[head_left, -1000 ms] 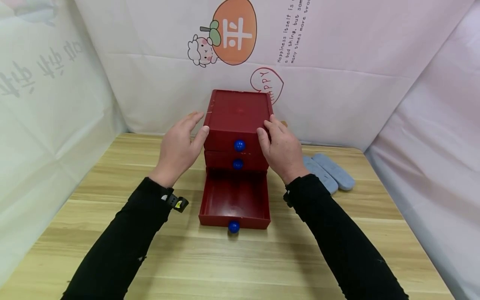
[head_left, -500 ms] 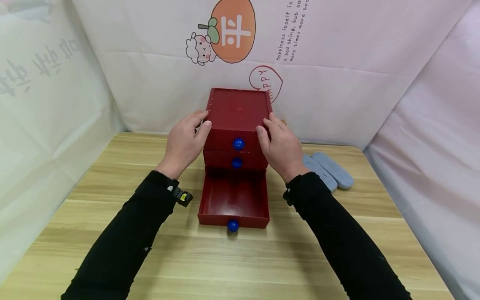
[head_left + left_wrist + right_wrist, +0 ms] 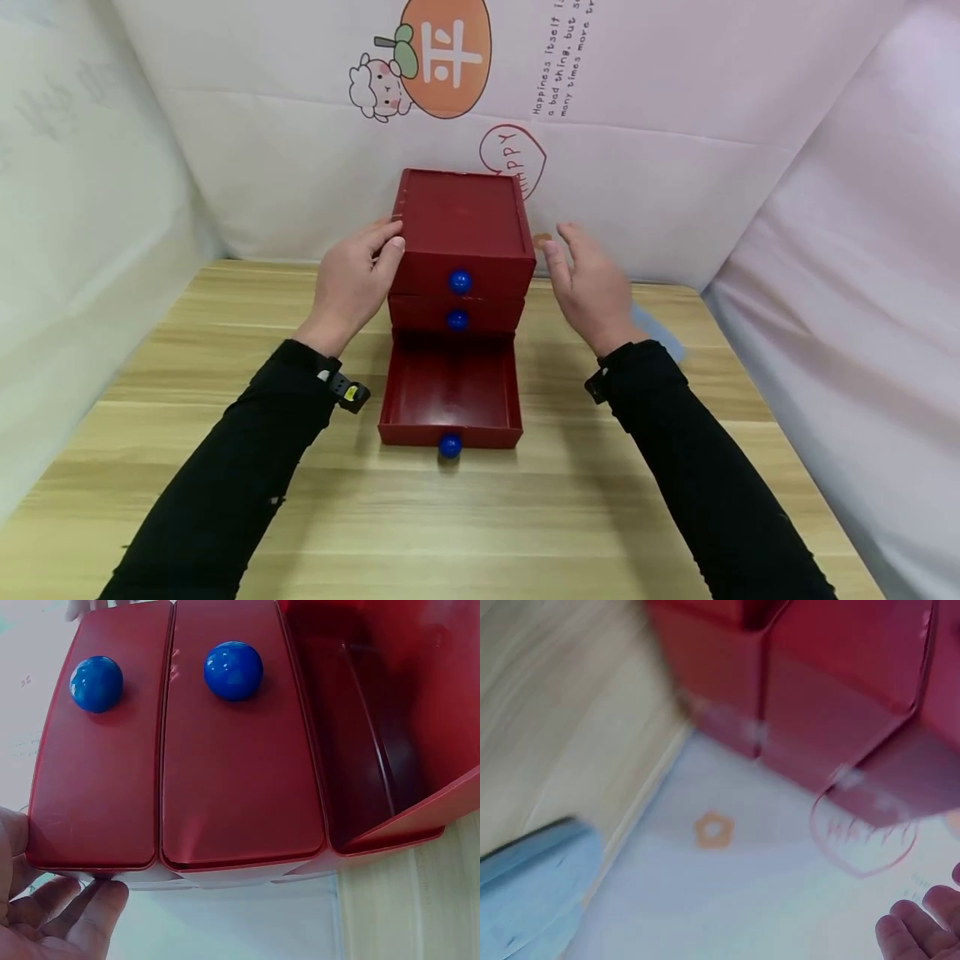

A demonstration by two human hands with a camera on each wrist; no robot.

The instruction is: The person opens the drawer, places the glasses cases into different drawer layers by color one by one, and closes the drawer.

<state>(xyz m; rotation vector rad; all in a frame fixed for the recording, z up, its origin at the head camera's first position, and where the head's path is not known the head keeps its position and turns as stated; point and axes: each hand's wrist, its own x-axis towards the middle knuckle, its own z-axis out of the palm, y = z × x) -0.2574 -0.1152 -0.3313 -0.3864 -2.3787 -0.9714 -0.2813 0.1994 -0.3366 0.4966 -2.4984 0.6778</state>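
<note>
A small red drawer cabinet (image 3: pixel 465 212) stands at the back of the table. Its upper two drawers are closed, each with a round blue knob (image 3: pixel 460 282) on the front. The bottom drawer (image 3: pixel 412 436) is pulled out, and no contents show inside it. My left hand (image 3: pixel 348 279) rests against the cabinet's upper left side, thumb and fingertips at the edge. In the left wrist view, its fingers (image 3: pixel 94 919) touch the side next to the top drawer. My right hand (image 3: pixel 596 292) is apart from the cabinet on the right, fingers extended, holding nothing.
Beyond the right hand lies a blue-grey oblong object (image 3: pixel 658 329) with rounded ends, partly hidden; the right wrist view shows it (image 3: pixel 544 877) larger. A white printed cloth (image 3: pixel 637 192) hangs right behind the cabinet and along both sides of the wooden table (image 3: pixel 465 525).
My right hand has let go of the cabinet's right edge and moved away to the right. The left hand has come in against the left side. The head view has shifted slightly.
</note>
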